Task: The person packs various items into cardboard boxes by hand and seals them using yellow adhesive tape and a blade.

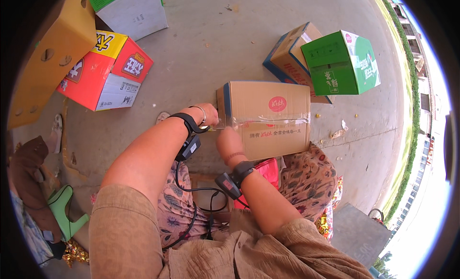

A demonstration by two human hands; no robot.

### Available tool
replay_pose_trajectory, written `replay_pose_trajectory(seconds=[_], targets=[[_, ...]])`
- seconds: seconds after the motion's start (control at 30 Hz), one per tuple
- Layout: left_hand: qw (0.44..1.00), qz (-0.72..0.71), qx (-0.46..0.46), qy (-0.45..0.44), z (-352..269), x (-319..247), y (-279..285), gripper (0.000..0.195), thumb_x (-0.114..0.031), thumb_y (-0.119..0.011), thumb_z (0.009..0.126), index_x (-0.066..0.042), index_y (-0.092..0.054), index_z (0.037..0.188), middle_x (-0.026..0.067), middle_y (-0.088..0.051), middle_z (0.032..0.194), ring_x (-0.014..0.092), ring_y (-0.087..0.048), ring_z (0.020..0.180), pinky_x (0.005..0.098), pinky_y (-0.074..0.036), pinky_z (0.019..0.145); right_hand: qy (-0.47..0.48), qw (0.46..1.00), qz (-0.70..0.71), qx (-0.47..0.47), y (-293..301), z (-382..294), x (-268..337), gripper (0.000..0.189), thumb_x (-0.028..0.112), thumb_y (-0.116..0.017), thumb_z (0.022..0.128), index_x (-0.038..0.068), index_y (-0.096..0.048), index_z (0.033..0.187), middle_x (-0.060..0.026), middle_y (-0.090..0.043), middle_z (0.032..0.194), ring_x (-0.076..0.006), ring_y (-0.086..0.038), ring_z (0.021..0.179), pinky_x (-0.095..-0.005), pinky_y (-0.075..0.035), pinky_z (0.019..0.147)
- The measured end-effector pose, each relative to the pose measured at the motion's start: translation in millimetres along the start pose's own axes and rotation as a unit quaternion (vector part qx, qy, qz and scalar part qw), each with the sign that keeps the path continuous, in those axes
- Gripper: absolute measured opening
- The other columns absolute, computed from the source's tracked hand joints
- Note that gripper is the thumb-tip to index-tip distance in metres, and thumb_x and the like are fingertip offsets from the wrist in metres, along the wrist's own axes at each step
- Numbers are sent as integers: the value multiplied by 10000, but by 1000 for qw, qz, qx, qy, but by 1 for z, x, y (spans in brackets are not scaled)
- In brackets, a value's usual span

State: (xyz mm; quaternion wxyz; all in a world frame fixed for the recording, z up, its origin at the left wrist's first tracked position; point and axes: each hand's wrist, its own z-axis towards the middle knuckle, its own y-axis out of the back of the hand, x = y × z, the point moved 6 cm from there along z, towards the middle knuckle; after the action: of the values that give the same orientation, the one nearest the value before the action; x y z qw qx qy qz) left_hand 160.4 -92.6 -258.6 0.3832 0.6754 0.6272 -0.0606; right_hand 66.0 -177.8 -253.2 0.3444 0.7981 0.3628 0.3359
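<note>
A brown cardboard box with a blue edge band [273, 103] lies in front of me, against my knee. Clear packing tape [273, 120] runs along its seam and past its left edge. My left hand [209, 114] is curled just left of the box, at the free stretch of tape; part of a small tape roll seems to show beneath it, mostly hidden. Against the box's left edge, beside the tape, rests my right hand [229, 142]; its fingertips are largely hidden, so its hold cannot be made out.
A green carton [334, 63] leans on another brown box [291, 56] at the upper right. Red [122, 70], white-and-green [133, 18] and large yellow cartons [54, 52] stand at the left. Another person's shoe [56, 133] and a green plastic stool [64, 210] are at the far left.
</note>
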Motion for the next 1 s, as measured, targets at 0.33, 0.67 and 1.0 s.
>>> replay_pose_trajectory(seconds=[0.33, 0.67, 1.0], targets=[[997, 40, -17, 58, -9, 3, 20, 212, -258, -590, 703, -145, -672, 862, 97, -649, 832, 254, -595, 754, 358, -465, 679, 12, 998, -41, 45, -22, -3, -7, 130, 93, -513, 802, -2, -587, 853, -253, -623, 858, -367, -622, 837, -401, -517, 693], [903, -328, -273, -46, -86, 7, 122, 232, -284, -579, 810, -86, -656, 903, 30, -638, 837, 131, -584, 743, 275, -468, 689, 113, 967, 5, -227, 89, -20, 8, 380, 245, -567, 821, 53, -413, 1110, -148, -583, 914, -355, -600, 760, -445, -483, 642], [641, -595, -412, -255, -237, -79, 152, 215, -251, -552, 891, -66, -602, 988, 11, -618, 911, 96, -577, 815, 252, -481, 656, 84, 973, -103, -189, 48, 9, 1, 658, 219, -654, 753, 88, -277, 1277, -139, -502, 1012, -320, -605, 819, -412, -498, 639]])
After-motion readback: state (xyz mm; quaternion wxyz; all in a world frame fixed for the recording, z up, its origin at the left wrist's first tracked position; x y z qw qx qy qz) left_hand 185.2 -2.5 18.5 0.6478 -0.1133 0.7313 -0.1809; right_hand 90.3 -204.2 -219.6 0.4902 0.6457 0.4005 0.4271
